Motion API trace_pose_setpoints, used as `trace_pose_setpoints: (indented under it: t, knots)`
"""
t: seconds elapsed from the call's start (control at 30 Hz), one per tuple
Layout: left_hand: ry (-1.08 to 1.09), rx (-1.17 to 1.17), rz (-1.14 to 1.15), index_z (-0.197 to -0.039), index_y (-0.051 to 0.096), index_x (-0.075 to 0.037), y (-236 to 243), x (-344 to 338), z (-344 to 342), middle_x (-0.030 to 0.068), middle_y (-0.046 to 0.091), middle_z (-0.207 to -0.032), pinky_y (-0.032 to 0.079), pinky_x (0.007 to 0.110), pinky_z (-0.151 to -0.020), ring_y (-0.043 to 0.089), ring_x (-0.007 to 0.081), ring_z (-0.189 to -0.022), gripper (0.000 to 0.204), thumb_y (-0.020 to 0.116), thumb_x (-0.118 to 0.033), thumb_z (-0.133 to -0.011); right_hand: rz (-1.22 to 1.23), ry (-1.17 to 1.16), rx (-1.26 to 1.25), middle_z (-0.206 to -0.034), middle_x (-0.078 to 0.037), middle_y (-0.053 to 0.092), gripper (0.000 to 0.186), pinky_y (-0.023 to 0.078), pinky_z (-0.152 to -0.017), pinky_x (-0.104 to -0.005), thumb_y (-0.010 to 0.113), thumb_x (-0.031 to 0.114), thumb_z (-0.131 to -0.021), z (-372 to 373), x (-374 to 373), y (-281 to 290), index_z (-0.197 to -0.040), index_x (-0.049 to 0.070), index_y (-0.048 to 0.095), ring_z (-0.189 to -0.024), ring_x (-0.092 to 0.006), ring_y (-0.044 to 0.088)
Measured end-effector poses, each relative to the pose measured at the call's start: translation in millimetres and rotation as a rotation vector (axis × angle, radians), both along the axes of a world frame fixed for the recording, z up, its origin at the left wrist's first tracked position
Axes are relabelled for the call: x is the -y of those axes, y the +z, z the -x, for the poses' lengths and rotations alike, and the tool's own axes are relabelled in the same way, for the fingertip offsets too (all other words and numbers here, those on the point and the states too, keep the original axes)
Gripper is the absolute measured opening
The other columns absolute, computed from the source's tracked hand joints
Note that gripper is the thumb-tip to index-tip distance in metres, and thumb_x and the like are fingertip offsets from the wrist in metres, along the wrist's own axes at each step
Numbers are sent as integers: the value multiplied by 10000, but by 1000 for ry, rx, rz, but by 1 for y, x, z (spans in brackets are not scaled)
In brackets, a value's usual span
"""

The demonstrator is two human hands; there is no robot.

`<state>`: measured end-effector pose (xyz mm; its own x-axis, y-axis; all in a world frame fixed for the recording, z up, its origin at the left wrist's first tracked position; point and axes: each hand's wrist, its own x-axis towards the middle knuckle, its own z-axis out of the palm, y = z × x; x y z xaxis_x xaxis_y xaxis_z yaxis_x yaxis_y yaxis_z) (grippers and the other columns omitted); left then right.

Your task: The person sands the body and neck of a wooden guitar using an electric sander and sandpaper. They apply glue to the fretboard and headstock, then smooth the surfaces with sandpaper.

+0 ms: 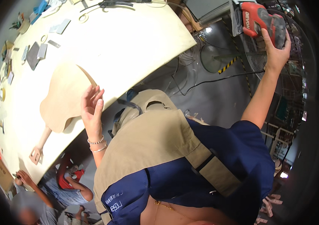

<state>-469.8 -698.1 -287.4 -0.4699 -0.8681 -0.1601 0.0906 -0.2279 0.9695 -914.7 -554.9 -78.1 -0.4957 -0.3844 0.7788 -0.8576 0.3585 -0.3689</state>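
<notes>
An unfinished wooden guitar [64, 98] lies on the white tabletop, its pale body toward me and its neck and slotted headstock [35, 155] toward the lower left. Beside the body's near edge is my left hand [91, 102], palm turned up, fingers apart and loosely bent, with nothing in it. Whether its fingertips touch the wood, I cannot tell. Far out to the right, my right hand [277, 52] is wrapped round a red and black power sander [255, 18], away from the table. The sander's flat base faces left.
Small sanding blocks [42, 51], a dark sheet [32, 56] and tape rolls lie along the table's far side. Below the sander stands a wire-caged fan [255, 56]. A black cable [219, 78] crosses the grey floor. Another person's hands [24, 177] work at the lower left table edge.
</notes>
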Motion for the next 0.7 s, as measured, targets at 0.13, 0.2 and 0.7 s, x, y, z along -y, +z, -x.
trace_pose_setpoints:
  t: [0.13, 0.2, 0.7]
  knots:
    - [-231, -78, -151, -1253, 471, 27, -6, 3, 5, 149, 560, -1212, 430, 343, -966, 560, 242, -1119, 397, 590, -35, -880, 189, 102, 318, -789, -34, 605, 484, 363, -441, -210, 829, 143, -694, -32, -23, -1, -1077, 0, 569, -525, -83, 517]
    - [-392, -44, -224, -1203, 513, 35, -18, 4, 10, 127, 580, -1186, 441, 309, -945, 575, 184, -1073, 340, 603, -46, -885, 238, 98, 347, -744, -24, 590, 411, 321, -404, -205, 807, 101, -714, -56, -40, 7, -1040, 12, 573, -480, -76, 484]
    - [-1038, 314, 697, -1083, 599, -14, -190, -98, 115, 192, 602, -1037, 448, 417, -884, 561, 364, -981, 278, 591, -157, -845, 698, 194, 705, -961, -120, 551, 428, 371, -518, -278, 611, 272, -886, -237, -252, 81, -1187, 9, 460, -631, -188, 452]
